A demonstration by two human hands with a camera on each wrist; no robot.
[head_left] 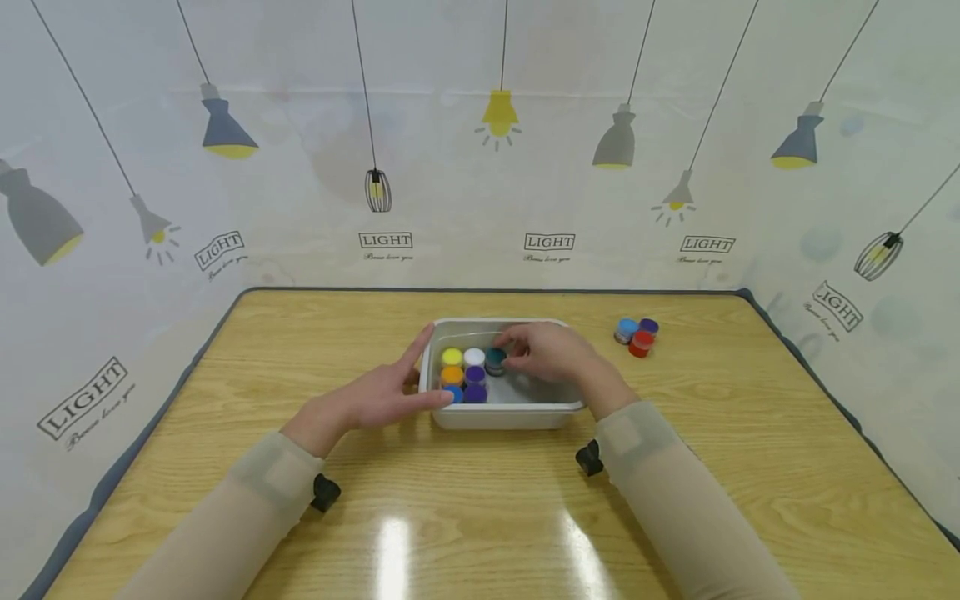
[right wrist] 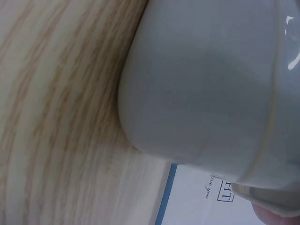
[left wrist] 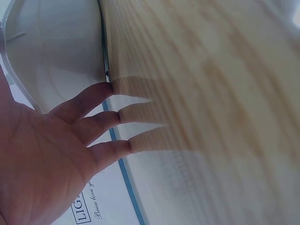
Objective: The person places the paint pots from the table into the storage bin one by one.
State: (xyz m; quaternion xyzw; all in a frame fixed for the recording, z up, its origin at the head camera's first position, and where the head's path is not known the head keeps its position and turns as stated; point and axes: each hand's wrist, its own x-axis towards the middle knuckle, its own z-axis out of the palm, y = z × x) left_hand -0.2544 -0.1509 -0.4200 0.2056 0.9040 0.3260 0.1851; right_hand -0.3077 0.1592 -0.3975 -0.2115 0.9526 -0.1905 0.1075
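Note:
A white plastic tub (head_left: 498, 419) stands on the wooden table. In its left part, small paint pots sit in columns: yellow (head_left: 452, 357), orange (head_left: 452, 376) and blue (head_left: 453, 392) at the left wall, white (head_left: 474, 357) and two purple ones (head_left: 475, 375) beside them. My right hand (head_left: 551, 354) reaches inside and pinches a dark green paint pot (head_left: 495, 360) next to the white one. My left hand (head_left: 378, 392) spans the tub's left end, thumb over the near rim, index finger by the far corner. In the left wrist view its other fingers (left wrist: 105, 154) extend down to the table.
Right of the tub, a light blue pot (head_left: 627, 330), a purple pot (head_left: 649, 327) and a red pot (head_left: 641, 343) stand together on the table (head_left: 337, 533). A lamp-patterned curtain (head_left: 450, 167) surrounds the table's back and sides.

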